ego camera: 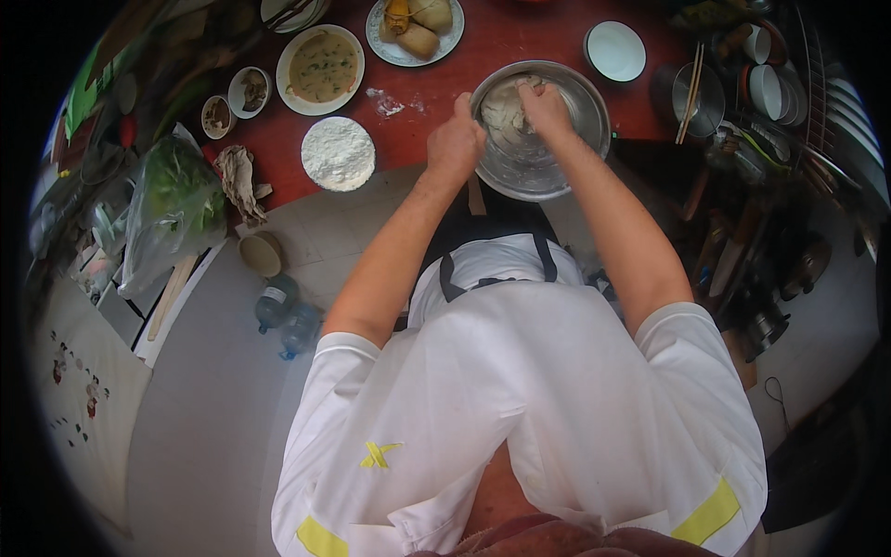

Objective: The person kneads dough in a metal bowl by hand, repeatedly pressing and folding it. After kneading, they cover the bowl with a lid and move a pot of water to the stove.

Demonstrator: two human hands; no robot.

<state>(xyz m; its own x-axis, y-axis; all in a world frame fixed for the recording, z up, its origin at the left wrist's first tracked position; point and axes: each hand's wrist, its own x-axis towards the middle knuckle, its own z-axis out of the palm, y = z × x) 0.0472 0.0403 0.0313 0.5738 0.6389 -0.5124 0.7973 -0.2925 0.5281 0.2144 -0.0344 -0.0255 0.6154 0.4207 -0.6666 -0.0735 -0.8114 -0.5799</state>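
Note:
A wide stainless steel bowl (592, 104) sits at the near edge of the red table. My left hand (456, 141) is closed on its left rim, thumb pointing up. Inside the bowl, against the far left wall, lies a lump of pale dough (502, 111). My right hand (545, 110) reaches in from the right with fingers curled into the dough; the fingertips are partly hidden. Left of the bowl, a round container heaped with white flour (338, 153) stands at the table edge. A smear of spilled flour (384, 102) marks the tabletop between them.
Beyond lie a soup bowl (320, 69), a plate of peeled root vegetables (415, 33) and two small bowls. White bowls (615, 51) stand at the right, near chopsticks (690, 94). A crumpled cloth (240, 179) and a bag of greens (174, 188) are at the left.

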